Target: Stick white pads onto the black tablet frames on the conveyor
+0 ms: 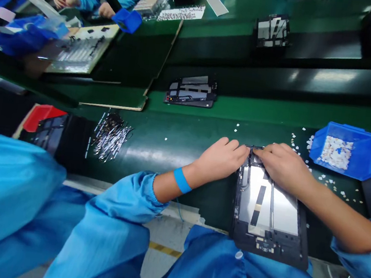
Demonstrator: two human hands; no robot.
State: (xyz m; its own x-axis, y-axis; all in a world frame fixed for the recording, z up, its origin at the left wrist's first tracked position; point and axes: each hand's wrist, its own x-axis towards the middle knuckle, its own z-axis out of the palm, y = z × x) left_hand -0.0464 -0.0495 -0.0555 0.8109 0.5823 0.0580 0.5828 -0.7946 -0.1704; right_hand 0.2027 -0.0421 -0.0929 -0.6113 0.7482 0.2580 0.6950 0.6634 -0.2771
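An opened tablet (286, 210) lies at the bench's front edge, its silver plate, dark strips and circuit parts facing up. Its lower end sticks out over my lap. My left hand (223, 159) is closed at the tablet's top left corner, gripping its edge. Across from it, my right hand (283, 165) is closed too, fingertips pressed at the top edge close to the left thumb. Whatever small part may be under those right fingertips is hidden. A blue wristband (182, 180) circles my left wrist.
Right of my hands stands a blue bin (364, 157) of small white pieces, with more scattered around it. Stacked tablets (192, 91) lie beyond, and a heap of thin metallic strips (111, 138) lies left. A red bin (45, 117) is farther left. Co-workers' hands (67, 0) show opposite.
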